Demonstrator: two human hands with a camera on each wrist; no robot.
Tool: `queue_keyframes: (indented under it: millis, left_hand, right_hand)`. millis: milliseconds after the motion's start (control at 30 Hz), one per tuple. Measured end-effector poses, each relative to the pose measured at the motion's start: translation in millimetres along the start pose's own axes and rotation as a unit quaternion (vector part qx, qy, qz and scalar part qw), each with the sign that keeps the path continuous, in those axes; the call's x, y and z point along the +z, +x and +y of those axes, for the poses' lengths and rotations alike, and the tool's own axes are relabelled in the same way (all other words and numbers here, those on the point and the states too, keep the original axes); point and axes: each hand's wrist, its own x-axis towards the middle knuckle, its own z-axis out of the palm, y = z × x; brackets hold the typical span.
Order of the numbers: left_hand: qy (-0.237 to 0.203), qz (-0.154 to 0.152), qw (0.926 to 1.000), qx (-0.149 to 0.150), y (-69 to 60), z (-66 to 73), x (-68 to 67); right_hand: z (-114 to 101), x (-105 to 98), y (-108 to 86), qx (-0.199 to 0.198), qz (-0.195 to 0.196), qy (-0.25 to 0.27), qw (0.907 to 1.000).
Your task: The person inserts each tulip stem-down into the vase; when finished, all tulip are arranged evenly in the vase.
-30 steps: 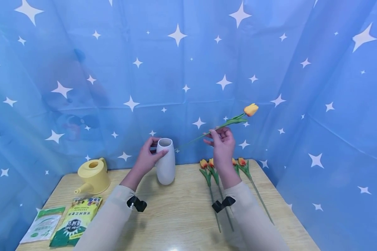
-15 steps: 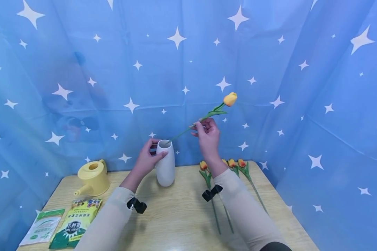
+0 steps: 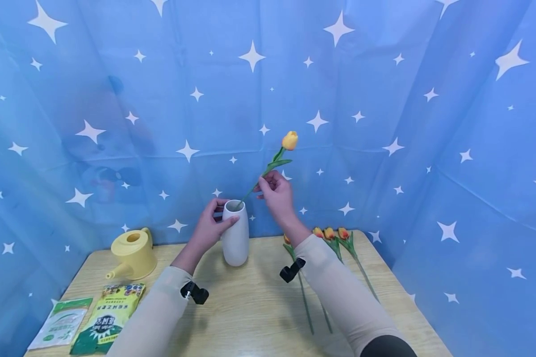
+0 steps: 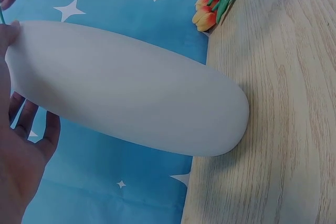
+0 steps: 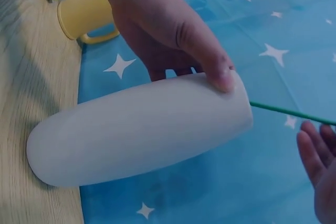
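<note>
A white vase [image 3: 235, 240] stands upright near the table's back edge. My left hand [image 3: 209, 225] grips it near the rim, thumb on the front and fingers behind; the left wrist view shows the vase [image 4: 131, 87] resting on the tabletop. My right hand [image 3: 277, 195] pinches the stem of a yellow-orange tulip [image 3: 290, 141] between thumb and fingers, above and right of the vase. The tulip leans to the right, its lower stem inside the vase mouth. In the right wrist view the green stem [image 5: 289, 112] enters the rim; its lower end is hidden.
Several orange tulips [image 3: 329, 232] lie on the right of the wooden table [image 3: 241, 312], partly behind my right forearm. At the left are a yellow watering can [image 3: 135, 255], a yellow-green bag [image 3: 109, 317] and a white-green packet [image 3: 60, 322]. A blue starry curtain [image 3: 232, 124] hangs behind.
My right hand has moved left with the tulip, and the stem end has gone from beside the vase into its mouth. The tulip stands steeper. My left hand keeps its hold on the vase.
</note>
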Motion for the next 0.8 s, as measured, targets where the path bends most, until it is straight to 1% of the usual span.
queue_keyframes:
  millis: [133, 333, 533, 700, 800]
  left_hand:
    - [-0.001, -0.001, 1.0, 0.001, -0.1, 0.8, -0.6]
    - [-0.008, -0.001, 1.0, 0.005, 0.7, 0.1, -0.4]
    - [-0.006, 0.0, 1.0, 0.007, 0.8, -2.9, -0.4]
    - [-0.005, 0.0, 0.9999, 0.01, 1.7, -3.3, -0.7]
    - [-0.002, -0.001, 0.9999, 0.01, 1.7, -2.7, -0.9]
  right_hand:
    - [2.7, 6.5, 0.8, 0.013, -0.024, -0.012, 0.9995]
    - [5.5, 16.7, 1.1, 0.013, -0.046, -0.042, 0.998]
    - [13.3, 25.5, 0.2, 0.014, -0.077, -0.068, 0.9946]
    - [17.0, 30.0, 0.0, -0.011, -0.108, -0.102, 0.9889]
    - [18.0, 31.9, -0.1, -0.024, -0.127, -0.135, 0.9824]
